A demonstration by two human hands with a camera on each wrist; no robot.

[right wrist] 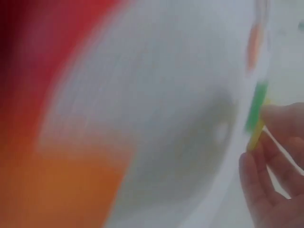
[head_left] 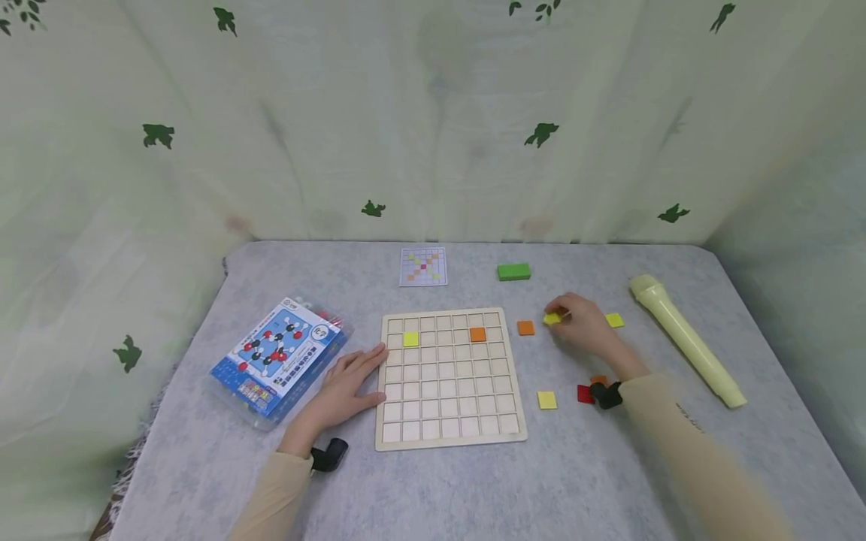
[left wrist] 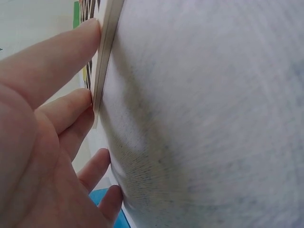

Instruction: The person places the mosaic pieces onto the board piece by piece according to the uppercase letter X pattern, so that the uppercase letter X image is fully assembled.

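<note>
A wooden grid board (head_left: 429,430) lies mid-table, with a yellow tile (head_left: 410,339) and an orange tile (head_left: 477,334) in cells of its upper part. My left hand (head_left: 345,391) touches the board's left edge with extended fingers; in the left wrist view the fingertips (left wrist: 93,29) meet the wooden rim. Right of the board, my right hand (head_left: 583,324) pinches a yellow tile (right wrist: 257,135) between thumb and fingers. Near it lie a loose orange tile (head_left: 525,327) and yellow tiles (head_left: 614,320). A red tile (head_left: 585,394) and another orange tile (head_left: 599,381) sit beneath my right wrist.
A small pattern card (head_left: 423,267) lies behind the board, with a green block (head_left: 514,272) to its right. At left is a blue molecule-kit box (head_left: 277,361). A pale yellow microphone-shaped tube (head_left: 686,340) lies at right. One more yellow tile (head_left: 547,400) is beside the board.
</note>
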